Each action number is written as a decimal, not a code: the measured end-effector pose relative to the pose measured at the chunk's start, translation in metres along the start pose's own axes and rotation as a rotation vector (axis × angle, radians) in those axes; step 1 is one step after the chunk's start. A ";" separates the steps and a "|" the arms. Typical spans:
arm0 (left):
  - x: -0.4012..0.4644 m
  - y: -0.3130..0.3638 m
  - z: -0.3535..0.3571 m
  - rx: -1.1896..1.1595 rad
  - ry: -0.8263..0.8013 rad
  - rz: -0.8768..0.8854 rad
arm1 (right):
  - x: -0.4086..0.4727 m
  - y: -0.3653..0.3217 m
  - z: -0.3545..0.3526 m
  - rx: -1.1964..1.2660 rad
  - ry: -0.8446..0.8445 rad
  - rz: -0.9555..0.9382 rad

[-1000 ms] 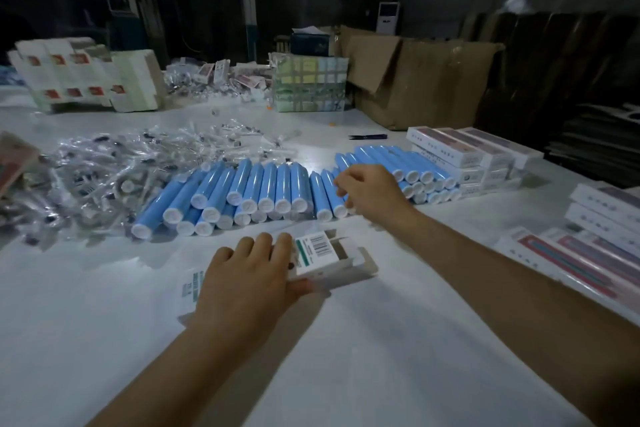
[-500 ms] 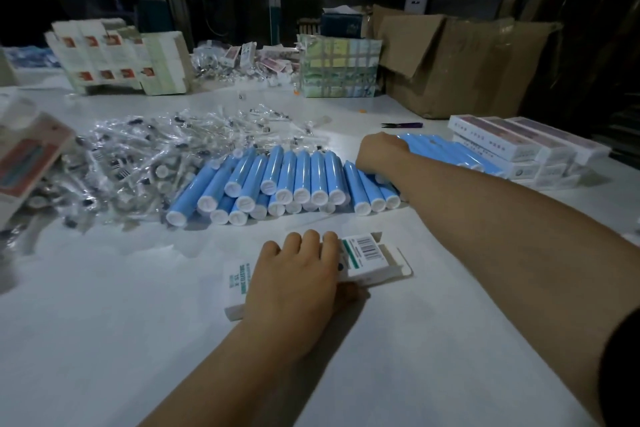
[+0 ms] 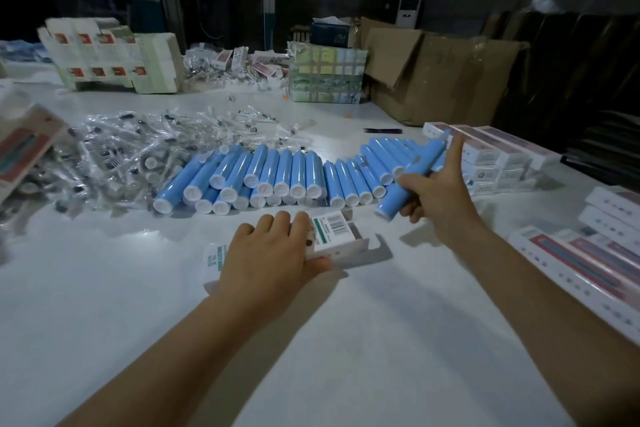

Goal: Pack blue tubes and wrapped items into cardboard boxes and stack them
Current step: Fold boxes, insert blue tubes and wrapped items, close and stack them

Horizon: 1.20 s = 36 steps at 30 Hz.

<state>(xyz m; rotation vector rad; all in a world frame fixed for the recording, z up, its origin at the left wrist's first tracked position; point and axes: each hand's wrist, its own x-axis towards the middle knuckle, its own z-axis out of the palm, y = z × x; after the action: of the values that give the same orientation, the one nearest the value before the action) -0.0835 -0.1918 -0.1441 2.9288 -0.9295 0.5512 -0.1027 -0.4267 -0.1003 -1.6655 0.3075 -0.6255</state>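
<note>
A blue tube (image 3: 412,173) is gripped by the right hand (image 3: 437,197) at centre right of the frame, fingers curled round it, index finger extended, above the counter (image 3: 104,288). A small white box (image 3: 332,236) at centre frame is pressed flat by the left hand (image 3: 266,260), fingers straight and together. The tube row (image 3: 277,177) lies just beyond it.

Tubes (image 3: 277,173) behind box (image 3: 332,232); wrapped items (image 3: 121,152) left, stacked boxes (image 3: 491,156) right.
</note>
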 end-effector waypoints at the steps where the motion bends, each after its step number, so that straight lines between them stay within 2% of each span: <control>1: -0.001 0.001 -0.001 -0.005 0.008 -0.003 | -0.009 0.004 -0.002 0.061 0.006 0.006; 5: -0.004 0.005 -0.004 -0.029 0.024 -0.015 | -0.028 0.012 0.010 0.235 0.029 0.023; 9: -0.006 0.002 0.000 -0.010 0.021 -0.023 | -0.043 0.016 0.027 0.274 -0.009 0.022; 12: -0.006 -0.001 0.001 0.005 0.038 -0.040 | -0.048 0.018 0.033 0.390 -0.024 0.129; 15: -0.006 -0.003 -0.003 -0.005 0.059 -0.064 | -0.044 0.017 0.029 0.572 0.071 0.228; 27: -0.006 -0.007 -0.005 -0.064 0.075 -0.114 | -0.055 0.025 0.028 0.020 0.066 -0.082; 30: -0.007 -0.007 -0.007 -0.067 0.060 -0.103 | -0.055 0.027 0.029 -0.013 0.099 -0.043; 36: -0.010 -0.007 -0.012 -0.068 0.024 -0.067 | -0.039 0.022 0.025 0.080 0.172 0.070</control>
<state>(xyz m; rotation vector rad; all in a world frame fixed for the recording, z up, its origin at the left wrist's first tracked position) -0.0909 -0.1792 -0.1355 2.8741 -0.8273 0.5394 -0.1178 -0.3900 -0.1327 -1.5208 0.4572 -0.7204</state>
